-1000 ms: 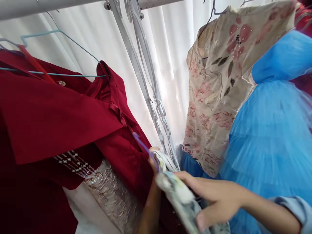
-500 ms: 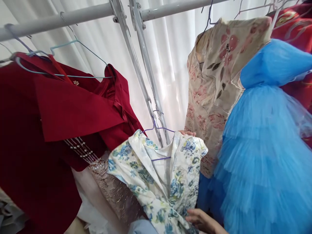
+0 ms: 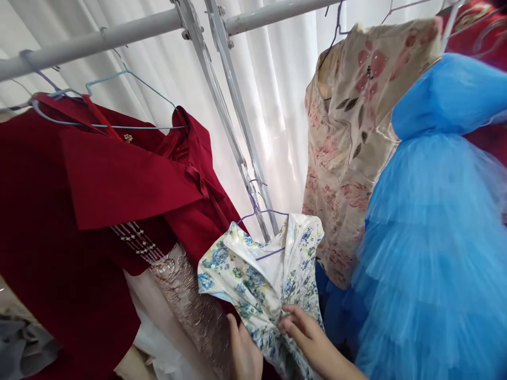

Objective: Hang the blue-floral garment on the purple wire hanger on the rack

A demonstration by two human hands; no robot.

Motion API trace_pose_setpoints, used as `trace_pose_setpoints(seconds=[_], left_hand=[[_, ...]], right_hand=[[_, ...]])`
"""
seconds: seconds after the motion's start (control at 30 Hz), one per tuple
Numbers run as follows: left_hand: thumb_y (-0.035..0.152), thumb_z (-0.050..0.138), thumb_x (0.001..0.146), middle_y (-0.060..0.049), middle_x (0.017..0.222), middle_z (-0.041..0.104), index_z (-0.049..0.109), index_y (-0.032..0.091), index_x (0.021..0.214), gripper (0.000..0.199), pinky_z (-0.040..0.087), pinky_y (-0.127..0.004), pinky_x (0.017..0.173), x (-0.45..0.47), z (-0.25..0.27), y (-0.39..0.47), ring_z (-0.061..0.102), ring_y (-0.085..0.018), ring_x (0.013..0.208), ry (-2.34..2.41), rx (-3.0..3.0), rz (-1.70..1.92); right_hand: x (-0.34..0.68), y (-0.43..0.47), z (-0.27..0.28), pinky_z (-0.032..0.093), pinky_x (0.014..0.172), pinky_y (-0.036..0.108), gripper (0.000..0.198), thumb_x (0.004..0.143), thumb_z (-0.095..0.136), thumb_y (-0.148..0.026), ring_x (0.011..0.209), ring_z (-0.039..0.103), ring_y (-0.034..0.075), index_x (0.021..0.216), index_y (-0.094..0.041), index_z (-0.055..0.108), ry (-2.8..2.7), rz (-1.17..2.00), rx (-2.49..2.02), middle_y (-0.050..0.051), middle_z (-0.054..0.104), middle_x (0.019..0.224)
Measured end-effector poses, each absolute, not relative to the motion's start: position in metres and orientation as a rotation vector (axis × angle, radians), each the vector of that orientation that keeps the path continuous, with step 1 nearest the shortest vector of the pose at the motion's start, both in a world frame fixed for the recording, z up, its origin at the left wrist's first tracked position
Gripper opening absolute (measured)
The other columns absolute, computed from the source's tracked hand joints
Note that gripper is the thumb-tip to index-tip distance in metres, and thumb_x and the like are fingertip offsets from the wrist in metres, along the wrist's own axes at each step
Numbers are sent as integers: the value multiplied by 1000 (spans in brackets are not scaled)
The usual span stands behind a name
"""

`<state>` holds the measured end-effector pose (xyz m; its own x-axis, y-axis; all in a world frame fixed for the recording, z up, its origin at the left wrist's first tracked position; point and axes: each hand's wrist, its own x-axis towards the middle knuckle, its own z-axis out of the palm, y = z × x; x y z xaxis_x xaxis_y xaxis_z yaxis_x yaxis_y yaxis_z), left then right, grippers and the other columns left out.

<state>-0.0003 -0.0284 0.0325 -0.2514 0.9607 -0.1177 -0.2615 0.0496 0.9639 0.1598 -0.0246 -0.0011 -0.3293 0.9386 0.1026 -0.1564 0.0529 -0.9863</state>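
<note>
A white dress with blue and green flowers hangs low in the middle on a thin purple hanger. My right hand is at its waist, thumb and fingers closed on the gathered cloth below the V-neck. Against the dress's left edge lies my left hand, fingers stretched upward and not closed round anything; its lower part is cut off by the frame.
Dark red garments hang at left from a grey rail. Metal struts slant down behind the dress. To the right hang a beige flowered garment and a blue tiered tulle dress. White curtain covers the back.
The fingers behind the dress's right shoulder are gone from there. My left hand now shows at its lower left side. My right hand has moved up and left onto the waist, and the dress has turned slightly.
</note>
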Motion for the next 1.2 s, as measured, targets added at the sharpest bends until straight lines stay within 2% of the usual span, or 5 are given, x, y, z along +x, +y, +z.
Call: trace_pose_setpoints(seconds=[0.17, 0.37, 0.5, 0.73, 1.2], left_hand=[[47, 84, 64, -10, 120, 70, 67, 23, 118, 61, 50, -39, 99, -11, 10, -55, 63, -32, 117, 1286, 739, 1554], [49, 67, 82, -17, 138, 53, 44, 22, 135, 64, 44, -44, 107, -14, 9, -60, 52, -31, 129, 1607, 934, 1760], [39, 64, 84, -15, 137, 48, 53, 26, 124, 43, 35, -47, 113, -2, 2, -54, 44, -32, 133, 1900, 1483, 1675], [38, 50, 92, -15, 108, 67, 68, 25, 112, 30, 48, -44, 97, 41, -18, -32, 62, -33, 108, 1538, 1602, 1225], [39, 46, 94, -13, 80, 70, 77, 29, 85, 34, 50, -36, 71, 6, -12, -15, 67, -29, 78, 1483, 1947, 802]], right_hand=[[131, -9, -4, 44, 60, 31, 38, 91, 51, -57, 58, 57, 18, 80, -21, 50, -1336, 1482, -870, 0, 61, 61], [136, -11, -3, 35, 45, 25, 36, 91, 49, -49, 40, 45, 13, 67, -23, 40, -1336, 1565, -976, -4, 52, 46], [149, -16, -5, 30, 41, 23, 30, 86, 52, -39, 35, 42, 12, 63, -22, 44, -1307, 1571, -1035, -5, 52, 41], [165, -17, 23, 29, 37, 21, 28, 85, 55, -40, 33, 43, 10, 66, -19, 54, -1266, 1654, -1035, -4, 57, 42], [146, 114, 195, 36, 36, 19, 29, 83, 62, -41, 36, 53, 10, 68, -16, 66, -1138, 1431, -715, -1, 63, 48]])
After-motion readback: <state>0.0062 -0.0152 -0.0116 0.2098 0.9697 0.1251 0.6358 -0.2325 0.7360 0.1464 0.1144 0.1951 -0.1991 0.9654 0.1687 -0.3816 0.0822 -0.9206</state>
